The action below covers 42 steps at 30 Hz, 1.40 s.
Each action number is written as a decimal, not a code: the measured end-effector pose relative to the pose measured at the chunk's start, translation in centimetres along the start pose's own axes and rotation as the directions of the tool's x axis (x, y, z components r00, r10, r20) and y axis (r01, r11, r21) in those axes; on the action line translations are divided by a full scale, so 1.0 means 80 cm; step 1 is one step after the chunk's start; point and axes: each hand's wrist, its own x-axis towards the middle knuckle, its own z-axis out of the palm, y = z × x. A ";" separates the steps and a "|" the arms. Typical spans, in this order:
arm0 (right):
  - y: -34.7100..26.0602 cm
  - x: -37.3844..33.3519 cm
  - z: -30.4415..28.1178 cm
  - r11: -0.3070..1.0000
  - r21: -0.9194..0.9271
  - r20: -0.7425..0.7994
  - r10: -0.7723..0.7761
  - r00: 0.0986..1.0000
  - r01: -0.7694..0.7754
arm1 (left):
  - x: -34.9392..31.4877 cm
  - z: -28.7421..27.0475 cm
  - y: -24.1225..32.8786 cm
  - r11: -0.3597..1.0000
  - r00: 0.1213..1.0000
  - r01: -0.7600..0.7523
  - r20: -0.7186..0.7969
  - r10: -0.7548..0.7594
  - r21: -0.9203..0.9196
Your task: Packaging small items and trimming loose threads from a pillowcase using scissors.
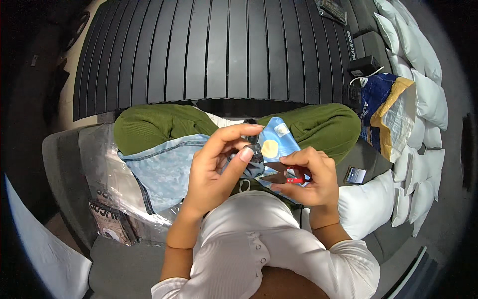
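Observation:
My left hand (pixel 224 157) pinches a dark, patterned edge of cloth (pixel 256 153) between thumb and fingers, above my lap. Facing it, my right hand (pixel 311 177) is closed on small red-handled scissors (pixel 295 180), whose blades point left toward the dark edge; the fingers hide part of them. Just behind the hands lies a light blue piece (pixel 280 137) with a pale yellow round patch and a white label. A pale blue garment (pixel 167 162) with dark trim spreads across my left thigh; whether it joins the pinched edge is hidden.
A black slatted table (pixel 219 50) stands ahead of my crossed legs. White pillows (pixel 368 204) and a phone-like device (pixel 355 175) lie at right, near a blue and yellow bag (pixel 386 117) and black box (pixel 364 66). Clear plastic packaging (pixel 112 169) and a dark packet (pixel 113 223) rest at left.

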 end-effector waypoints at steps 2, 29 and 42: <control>-0.001 0.000 0.001 1.000 -0.011 0.000 -0.019 1.000 0.019 | 0.001 0.000 0.001 1.000 1.000 0.001 -0.010 -0.001 0.014; -0.003 0.010 0.005 0.999 -0.037 0.010 -0.011 1.000 0.012 | 0.005 -0.003 0.003 0.973 0.995 -0.083 -0.036 0.092 0.216; 0.000 0.013 0.002 0.998 -0.031 0.057 -0.048 0.997 0.050 | 0.010 -0.004 0.005 0.930 0.991 -0.121 -0.020 0.136 0.348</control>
